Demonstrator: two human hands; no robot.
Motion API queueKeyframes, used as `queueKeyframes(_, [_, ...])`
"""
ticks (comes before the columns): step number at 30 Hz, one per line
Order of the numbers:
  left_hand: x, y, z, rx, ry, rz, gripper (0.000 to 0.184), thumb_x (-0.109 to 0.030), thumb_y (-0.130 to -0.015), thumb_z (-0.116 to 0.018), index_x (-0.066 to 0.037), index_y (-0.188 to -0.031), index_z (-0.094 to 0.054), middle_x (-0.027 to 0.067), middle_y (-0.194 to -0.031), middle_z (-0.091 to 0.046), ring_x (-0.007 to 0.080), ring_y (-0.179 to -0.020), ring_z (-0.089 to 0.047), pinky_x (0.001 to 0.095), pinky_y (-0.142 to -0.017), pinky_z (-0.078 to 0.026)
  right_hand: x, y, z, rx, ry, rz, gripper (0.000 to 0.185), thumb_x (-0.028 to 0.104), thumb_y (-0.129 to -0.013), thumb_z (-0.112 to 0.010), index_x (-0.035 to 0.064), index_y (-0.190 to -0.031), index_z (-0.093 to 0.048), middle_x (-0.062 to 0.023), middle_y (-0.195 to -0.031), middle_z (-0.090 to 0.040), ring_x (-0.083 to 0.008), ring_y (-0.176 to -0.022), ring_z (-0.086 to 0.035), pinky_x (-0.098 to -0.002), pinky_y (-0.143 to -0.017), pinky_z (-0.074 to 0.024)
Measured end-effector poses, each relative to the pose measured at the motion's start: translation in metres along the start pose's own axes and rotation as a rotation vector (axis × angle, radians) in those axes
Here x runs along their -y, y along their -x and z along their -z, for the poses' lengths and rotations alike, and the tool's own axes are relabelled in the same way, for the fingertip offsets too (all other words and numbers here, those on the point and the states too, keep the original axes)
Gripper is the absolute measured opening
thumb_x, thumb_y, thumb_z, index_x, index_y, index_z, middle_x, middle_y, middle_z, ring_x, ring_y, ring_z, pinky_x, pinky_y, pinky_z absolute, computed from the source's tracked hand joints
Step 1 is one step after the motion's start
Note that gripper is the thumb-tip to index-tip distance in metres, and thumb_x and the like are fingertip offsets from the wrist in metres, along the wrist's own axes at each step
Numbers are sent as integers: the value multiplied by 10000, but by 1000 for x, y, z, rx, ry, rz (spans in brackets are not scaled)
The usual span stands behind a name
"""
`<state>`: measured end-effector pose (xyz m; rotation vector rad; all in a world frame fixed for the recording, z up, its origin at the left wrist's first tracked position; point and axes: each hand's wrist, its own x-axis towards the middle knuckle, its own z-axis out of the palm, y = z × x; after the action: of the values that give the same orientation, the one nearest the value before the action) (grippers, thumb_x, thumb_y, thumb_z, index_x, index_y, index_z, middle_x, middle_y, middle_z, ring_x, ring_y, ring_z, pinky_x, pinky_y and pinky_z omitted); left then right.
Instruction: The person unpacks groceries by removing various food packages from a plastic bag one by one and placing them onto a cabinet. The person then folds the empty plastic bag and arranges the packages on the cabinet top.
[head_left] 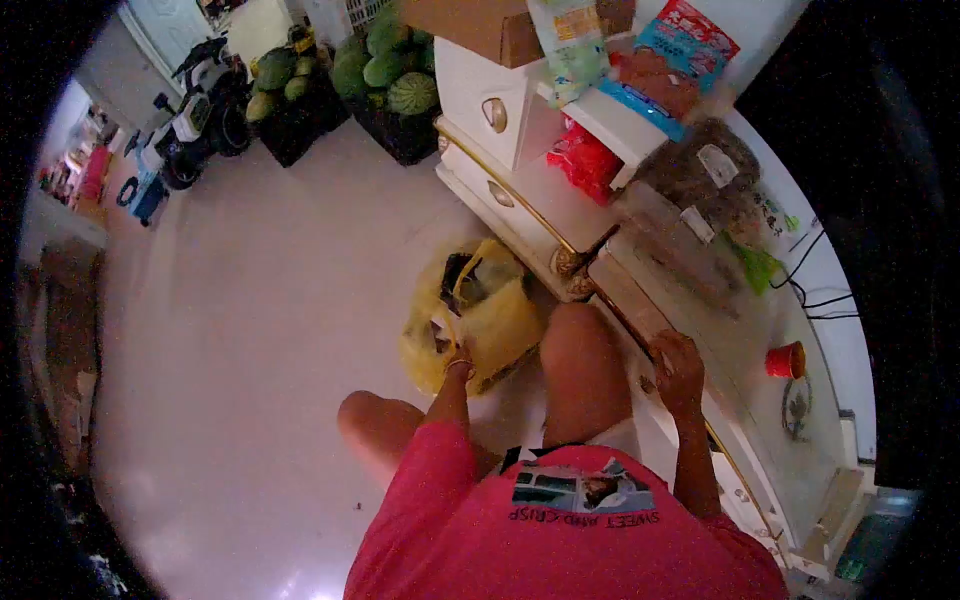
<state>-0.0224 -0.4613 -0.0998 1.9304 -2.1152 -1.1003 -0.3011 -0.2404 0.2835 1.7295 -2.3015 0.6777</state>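
Note:
A yellow plastic bag (pixel 500 325) stands on the floor in front of my knees, its mouth partly open with something dark inside that I cannot make out. My left hand (pixel 458 366) is closed on the near side of the bag. On the right is a long white cabinet (pixel 700 290) with gold trim. My right hand (pixel 680 368) has its fingers curled over the cabinet's front edge, beside a dark gap along its front. Whether that gap is a pulled-out drawer, I cannot tell.
Clear bags (pixel 690 225), a red cup (pixel 785 360) and black cables (pixel 800 292) lie on the cabinet top. Farther back are a red bag (pixel 585 160) and a cardboard box (pixel 480 28). Crates of watermelons (pixel 412 92) and a ride-on toy (pixel 195 118) stand at the far side.

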Motion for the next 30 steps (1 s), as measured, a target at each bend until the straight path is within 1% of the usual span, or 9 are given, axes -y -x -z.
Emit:
queueKeyframes(8, [-127, 40, 111, -563, 370, -270, 363, -282, -712, -717, 21, -741, -519, 124, -700, -544, 300, -633, -513, 401, -612, -428, 34, -14, -13, 79, -210, -69, 159, 17, -750, -625, 23, -909, -629, -122, -998, -600, -276, -936, -579, -347, -797, -473])
queueKeyframes(10, [-160, 58, 148, -569, 391, -184, 320, -238, -726, -713, 23, -747, -528, 110, -724, -573, 270, -642, -534, 376, -622, -439, 38, -16, -24, 139, -372, -84, 158, 37, -752, -637, 34, -910, -637, -122, -1000, -600, -277, -942, -577, -350, -794, -473])
queueKeyframes(12, [-168, 64, 175, -547, 875, -208, 231, -152, -741, -698, 23, -802, -560, 101, -807, -611, 222, -712, -570, 343, -642, -463, 51, -20, -27, 205, -539, -100, 158, 57, -754, -649, 44, -911, -645, -123, -1003, -600, -277, -948, -574, -353, -792, -473])
queueKeyframes(15, [-160, 71, 217, -528, 1168, -233, 185, -29, -755, -662, 33, -910, -583, 92, -894, -623, 179, -800, -588, 311, -696, -493, 95, -60, 3, 582, -541, 25, 250, 92, -771, -653, 40, -1011, -605, -93, -1007, -604, -228, -955, -571, -333, -809, -461])
queueKeyframes(17, [-181, 107, 247, -406, 1532, -125, 208, -13, -734, -682, 30, -913, -585, 110, -916, -617, 193, -795, -588, 306, -712, -502, 113, -85, 30, 810, -512, 79, 315, 116, -782, -655, 38, -1077, -578, -73, -1009, -607, -196, -959, -569, -320, -820, -453])
queueKeyframes(20, [-232, 178, 278, -409, 1596, -96, 229, -33, -743, -682, 38, -937, -584, 142, -960, -609, 210, -800, -591, 305, -715, -506, 115, -83, 14, 844, -763, 10, 350, 213, -803, -617, 26, -1094, -567, -99, -1034, -600, -210, -982, -556, -329, -843, -441])
queueKeyframes(23, [-250, 248, 295, -353, 1273, -144, 329, -162, -796, -634, -33, -1087, -549, 110, -1065, -579, 258, -904, -567, 368, -807, -465, 128, -62, -33, 876, -1344, -369, 414, 311, -823, -578, 15, -1111, -556, -125, -1058, -592, -224, -1004, -542, -338, -866, -429])
queueKeyframes(27, [-256, 280, 288, -161, 983, -405, 366, -180, -782, -652, -40, -1102, -543, 121, -1067, -577, 276, -919, -565, 377, -813, -461, 140, -38, -77, 749, -2156, -1271, 526, 442, -849, -526, -1, -1134, -542, -159, -1090, -581, -242, -1035, -524, -351, -897, -413])
queueKeyframes(30, [-267, 279, 278, 23, 807, -612, 394, -193, -770, -664, -45, -1113, -539, 129, -1068, -575, 289, -931, -563, 383, -817, -458, 104, -24, -78, 453, -2228, -1431, 536, 484, -857, -505, 14, -1110, -547, -154, -1069, -581, -245, -998, -525, -362, -874, -419])
